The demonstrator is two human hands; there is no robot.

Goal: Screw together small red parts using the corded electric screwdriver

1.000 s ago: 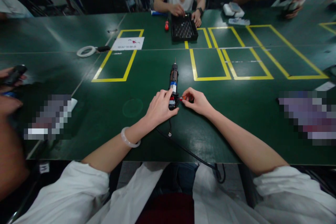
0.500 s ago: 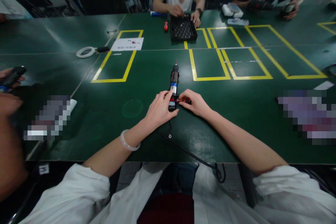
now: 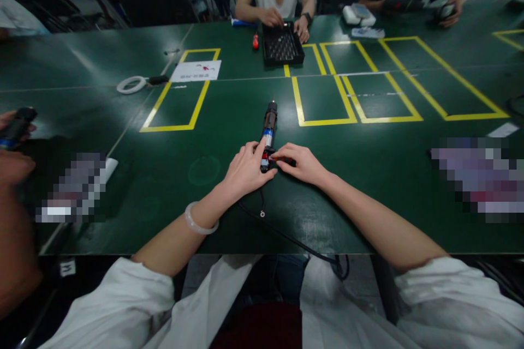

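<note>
right hand [image 3: 301, 164] edged toward left hand [image 3: 244, 170], whose fingers clasp the stiff, likely weighty electric screwdriver [image 3: 268, 130] at its 6 o'clock end; right fingers pinch a red piece [image 3: 280, 158].

Left hand [image 3: 244, 173]; right hand [image 3: 302, 164]; close together

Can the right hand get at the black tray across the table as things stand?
Probably not: the right hand is pinching a small red-tipped piece against the electric screwdriver, and the black tray lies at the far edge under another person's hands.
</note>
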